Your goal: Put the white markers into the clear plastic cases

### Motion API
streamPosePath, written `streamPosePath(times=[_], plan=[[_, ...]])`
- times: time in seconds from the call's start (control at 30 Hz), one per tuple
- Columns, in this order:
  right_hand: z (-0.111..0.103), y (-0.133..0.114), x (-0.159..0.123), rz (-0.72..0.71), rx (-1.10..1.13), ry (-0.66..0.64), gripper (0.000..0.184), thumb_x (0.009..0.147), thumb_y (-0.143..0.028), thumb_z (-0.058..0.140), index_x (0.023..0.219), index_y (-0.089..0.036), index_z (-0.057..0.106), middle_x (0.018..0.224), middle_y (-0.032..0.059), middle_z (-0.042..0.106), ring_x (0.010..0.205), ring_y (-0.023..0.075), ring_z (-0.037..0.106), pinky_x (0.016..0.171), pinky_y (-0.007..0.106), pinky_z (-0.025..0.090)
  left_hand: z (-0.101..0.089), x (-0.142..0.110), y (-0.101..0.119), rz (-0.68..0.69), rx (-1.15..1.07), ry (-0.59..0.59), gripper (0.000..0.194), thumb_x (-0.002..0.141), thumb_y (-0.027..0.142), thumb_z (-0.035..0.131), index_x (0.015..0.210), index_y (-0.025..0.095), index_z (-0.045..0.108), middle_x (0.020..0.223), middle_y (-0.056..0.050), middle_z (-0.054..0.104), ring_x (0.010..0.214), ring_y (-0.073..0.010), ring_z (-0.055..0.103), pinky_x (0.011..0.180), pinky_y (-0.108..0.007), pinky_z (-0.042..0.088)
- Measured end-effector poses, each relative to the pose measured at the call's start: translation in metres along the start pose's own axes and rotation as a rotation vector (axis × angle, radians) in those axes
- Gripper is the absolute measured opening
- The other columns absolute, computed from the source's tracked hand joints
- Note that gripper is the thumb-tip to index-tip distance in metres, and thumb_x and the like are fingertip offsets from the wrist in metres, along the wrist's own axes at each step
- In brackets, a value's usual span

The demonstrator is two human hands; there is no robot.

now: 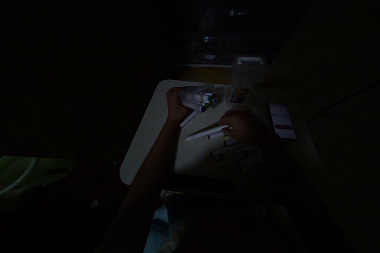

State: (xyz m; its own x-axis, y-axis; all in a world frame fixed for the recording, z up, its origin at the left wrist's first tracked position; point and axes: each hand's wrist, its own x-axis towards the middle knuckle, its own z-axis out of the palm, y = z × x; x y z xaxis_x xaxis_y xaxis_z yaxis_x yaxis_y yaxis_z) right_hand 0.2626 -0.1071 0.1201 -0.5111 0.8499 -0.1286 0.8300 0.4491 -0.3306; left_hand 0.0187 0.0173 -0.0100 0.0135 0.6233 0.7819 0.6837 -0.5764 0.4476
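Note:
My left hand (174, 104) is wrapped round a clear plastic case (196, 91) tilted on its side, its mouth facing right. Several white markers with coloured ends, among them green, red, blue and purple, lie inside the case. Between the thumb and fingers of my right hand (245, 126) is a white marker with yellow ends (204, 132), pointing left. Below the case rests a pink-ended marker (188, 119). Several loose markers (227, 149) lie under and in front of my right hand, partly hidden by it and by shadow.
A clear plastic container (247, 75) with a handle and a coloured label stands at the back of the pale table (145, 130). At the right lies a phone (282, 120) with a lit screen. The room is very dark.

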Motion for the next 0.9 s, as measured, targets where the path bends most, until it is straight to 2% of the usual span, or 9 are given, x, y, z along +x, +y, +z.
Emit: streamPosePath(times=[0.17,0.3,0.43,0.67,0.8,0.9], plan=[[-0.001,0.004,0.000,-0.122,0.171,0.269,0.019,0.081,-0.014,0.057,0.095,-0.013,0.069,0.098,0.0081,0.069,0.086,0.0163,0.063,0.076,0.026,0.045,-0.002,0.000,0.000,-0.010,-0.029,-0.026,0.051,0.071,0.052,0.070,0.107,0.020,0.052,0.106,-0.009,0.059,0.104,-0.0265,0.055,0.091,-0.047,0.044],[0.002,0.006,0.001,-0.225,0.234,0.407,0.017,0.081,-0.013,0.057,0.093,-0.014,0.068,0.096,0.0070,0.068,0.085,0.0156,0.063,0.075,0.026,0.047,-0.001,-0.001,-0.001,-0.031,-0.042,-0.030,0.058,0.068,0.058,0.071,0.107,0.020,0.051,0.108,-0.010,0.057,0.106,-0.0286,0.055,0.093,-0.049,0.043],[0.000,0.006,-0.001,-0.289,0.223,0.528,0.013,0.083,-0.016,0.056,0.093,-0.017,0.066,0.094,0.0054,0.068,0.084,0.0154,0.063,0.075,0.028,0.049,0.000,-0.001,-0.001,-0.031,-0.021,-0.024,0.054,0.067,0.049,0.071,0.108,0.021,0.051,0.109,-0.009,0.058,0.106,-0.0281,0.055,0.093,-0.047,0.043],[-0.017,0.004,-0.017,-0.245,0.140,0.789,0.018,0.084,-0.019,0.059,0.100,-0.021,0.065,0.096,0.0035,0.068,0.088,0.0163,0.064,0.077,0.030,0.052,-0.001,0.000,0.001,-0.070,-0.011,-0.056,0.053,0.061,0.040,0.072,0.106,0.024,0.050,0.109,-0.008,0.059,0.106,-0.0282,0.055,0.095,-0.046,0.042],[-0.026,0.004,-0.027,-0.263,0.041,0.979,0.014,0.084,-0.023,0.061,0.097,-0.023,0.065,0.092,0.0032,0.068,0.088,0.0176,0.065,0.076,0.032,0.053,-0.002,0.000,0.001,-0.047,-0.005,-0.047,0.049,0.066,0.036,0.071,0.108,0.022,0.051,0.110,-0.009,0.059,0.107,-0.0273,0.054,0.095,-0.046,0.043],[-0.031,0.002,-0.032,-0.232,-0.015,1.071,0.011,0.086,-0.023,0.059,0.095,-0.022,0.064,0.091,0.0038,0.068,0.088,0.0176,0.065,0.077,0.033,0.054,-0.002,0.000,0.000,-0.046,0.002,-0.067,0.046,0.070,0.037,0.071,0.108,0.019,0.052,0.109,-0.010,0.059,0.107,-0.0269,0.053,0.095,-0.047,0.043]])
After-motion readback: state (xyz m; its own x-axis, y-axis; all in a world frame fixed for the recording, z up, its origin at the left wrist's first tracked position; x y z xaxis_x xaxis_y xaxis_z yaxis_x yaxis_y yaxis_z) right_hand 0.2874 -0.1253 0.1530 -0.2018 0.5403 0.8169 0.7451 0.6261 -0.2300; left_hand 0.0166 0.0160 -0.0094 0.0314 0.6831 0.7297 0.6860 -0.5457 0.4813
